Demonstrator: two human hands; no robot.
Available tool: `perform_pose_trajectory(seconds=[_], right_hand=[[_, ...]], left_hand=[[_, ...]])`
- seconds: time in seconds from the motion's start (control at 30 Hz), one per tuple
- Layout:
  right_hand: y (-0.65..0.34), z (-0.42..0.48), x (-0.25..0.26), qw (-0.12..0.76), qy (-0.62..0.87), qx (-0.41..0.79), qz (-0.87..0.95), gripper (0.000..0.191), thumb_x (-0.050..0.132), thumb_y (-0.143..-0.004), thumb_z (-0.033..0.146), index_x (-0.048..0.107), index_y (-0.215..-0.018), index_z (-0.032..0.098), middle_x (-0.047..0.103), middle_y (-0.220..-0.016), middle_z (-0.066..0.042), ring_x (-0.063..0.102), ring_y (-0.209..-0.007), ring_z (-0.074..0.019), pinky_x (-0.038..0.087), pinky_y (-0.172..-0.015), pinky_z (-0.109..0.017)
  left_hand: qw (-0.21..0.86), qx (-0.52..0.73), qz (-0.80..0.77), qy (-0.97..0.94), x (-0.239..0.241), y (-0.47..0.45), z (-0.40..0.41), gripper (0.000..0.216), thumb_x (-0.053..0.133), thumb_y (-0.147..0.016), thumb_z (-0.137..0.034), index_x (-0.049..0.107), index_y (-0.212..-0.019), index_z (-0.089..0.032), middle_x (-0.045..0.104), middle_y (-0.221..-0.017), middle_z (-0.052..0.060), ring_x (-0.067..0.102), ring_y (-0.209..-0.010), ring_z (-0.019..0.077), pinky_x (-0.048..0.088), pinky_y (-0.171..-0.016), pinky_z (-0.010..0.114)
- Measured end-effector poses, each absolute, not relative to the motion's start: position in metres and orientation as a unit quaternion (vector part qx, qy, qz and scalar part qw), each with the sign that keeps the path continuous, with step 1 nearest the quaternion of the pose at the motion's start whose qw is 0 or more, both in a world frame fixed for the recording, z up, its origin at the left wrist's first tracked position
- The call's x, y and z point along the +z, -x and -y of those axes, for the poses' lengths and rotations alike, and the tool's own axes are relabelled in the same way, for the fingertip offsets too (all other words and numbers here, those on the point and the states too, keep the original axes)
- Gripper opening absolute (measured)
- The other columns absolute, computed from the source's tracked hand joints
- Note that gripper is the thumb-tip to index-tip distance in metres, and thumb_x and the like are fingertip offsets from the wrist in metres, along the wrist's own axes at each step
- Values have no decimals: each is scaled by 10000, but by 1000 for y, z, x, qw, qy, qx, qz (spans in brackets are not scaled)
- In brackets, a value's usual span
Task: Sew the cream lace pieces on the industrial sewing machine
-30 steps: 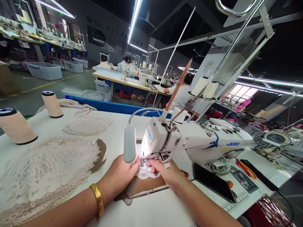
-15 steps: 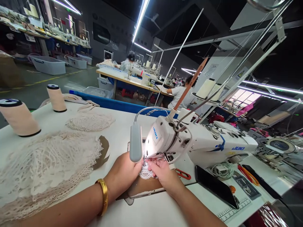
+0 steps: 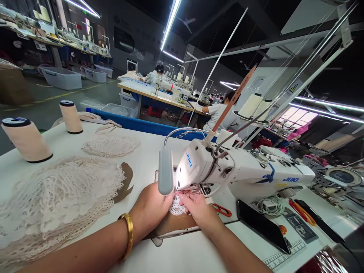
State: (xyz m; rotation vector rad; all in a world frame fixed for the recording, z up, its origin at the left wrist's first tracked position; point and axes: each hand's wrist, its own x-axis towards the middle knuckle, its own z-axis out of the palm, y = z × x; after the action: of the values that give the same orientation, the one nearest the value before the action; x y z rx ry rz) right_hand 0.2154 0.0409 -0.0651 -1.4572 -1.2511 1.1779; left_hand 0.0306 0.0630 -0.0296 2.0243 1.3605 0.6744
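Note:
A small piece of white lace [image 3: 177, 209] lies under the head of a white sewing machine [image 3: 193, 163], lit by a grey lamp [image 3: 165, 170]. My left hand [image 3: 152, 203], with a gold bangle at the wrist, is closed on the lace's left side close to the needle area; the lamp hides part of its fingertips. From the right, my right hand [image 3: 196, 206] pinches the lace with thumb and forefinger. The fingertips of both hands nearly meet there. The needle itself is hidden.
Left of my hands lie a heap of cream lace [image 3: 62, 197] and a smaller lace stack [image 3: 110, 146]. Two thread cones [image 3: 27, 140] stand behind them. To the right are a black phone [image 3: 261, 225], an orange-red tool [image 3: 222, 209], a coiled cable [image 3: 269, 206] and a ruler [image 3: 287, 252]. Co-workers sit farther back.
The whole view has shifted slightly, so everything sits a little farther right. Both hands keep their hold on the lace at the machine, with hardly any movement.

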Motion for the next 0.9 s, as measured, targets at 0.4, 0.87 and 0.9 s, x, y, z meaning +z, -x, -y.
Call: perform_pose_trajectory(seconds=[0.4,0.87,0.9], right_hand=[[-215,-40,-66,440,577,478,495,471,840,-791,521,758,-1078,157,727,-908,-61,664,-798,-202,470,-567,-253],[-218,-41,-70,434,566,473,518,361,798,-852,456,777,-1054,157,696,-815,-35,597,-723,-167,463,-580,-252],[-218,-42,-70,435,566,471,518,365,801,-850,461,775,-1049,156,697,-819,-38,604,-732,-173,465,-577,-252]], left_hand=[[284,254,-516,-767,-28,-31,-61,240,388,-918,-333,458,-710,-236,561,-748,34,528,-737,219,415,-711,308],[282,264,-521,-762,-30,-31,-61,269,421,-917,-360,472,-684,-235,584,-720,25,549,-694,205,421,-664,296],[282,265,-520,-761,-30,-31,-61,266,423,-914,-358,480,-686,-235,589,-722,26,553,-695,206,422,-664,298]])
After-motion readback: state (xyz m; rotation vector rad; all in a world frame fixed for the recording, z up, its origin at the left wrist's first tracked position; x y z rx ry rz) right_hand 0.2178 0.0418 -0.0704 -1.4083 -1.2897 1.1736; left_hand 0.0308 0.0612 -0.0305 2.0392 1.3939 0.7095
